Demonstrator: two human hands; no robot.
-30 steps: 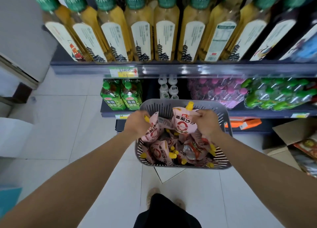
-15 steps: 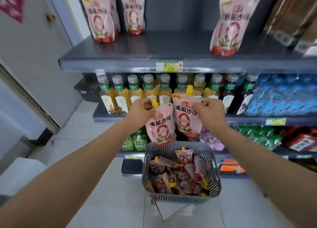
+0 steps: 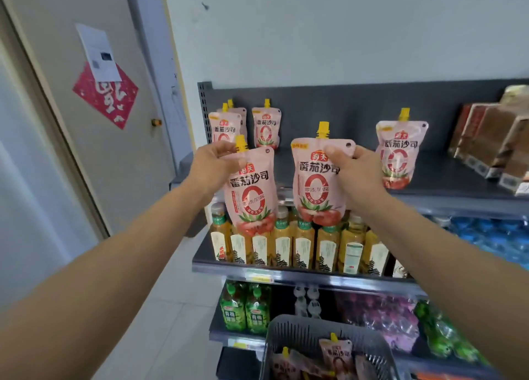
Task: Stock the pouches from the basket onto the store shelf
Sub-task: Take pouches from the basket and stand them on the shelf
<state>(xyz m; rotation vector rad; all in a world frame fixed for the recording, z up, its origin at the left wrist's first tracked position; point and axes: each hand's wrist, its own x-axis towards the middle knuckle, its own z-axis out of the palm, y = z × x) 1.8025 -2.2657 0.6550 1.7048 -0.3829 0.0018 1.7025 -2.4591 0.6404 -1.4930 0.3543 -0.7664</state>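
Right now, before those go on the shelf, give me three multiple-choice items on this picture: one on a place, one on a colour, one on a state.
1. Where is the basket?
A. on the top shelf
B. low down, at the bottom of the view
C. hanging on the door

2. What colour are the pouch caps?
A. yellow
B. green
C. blue

3. What are the left hand and the right hand doing?
A. both are empty
B. each holds its own pouch
C. both share one pouch

Answers:
1 B, the basket sits under the arms at the lower edge.
2 A, every pouch spout in view is yellow.
3 B, the left hand grips the left pouch by its top, and the right hand grips the right pouch.
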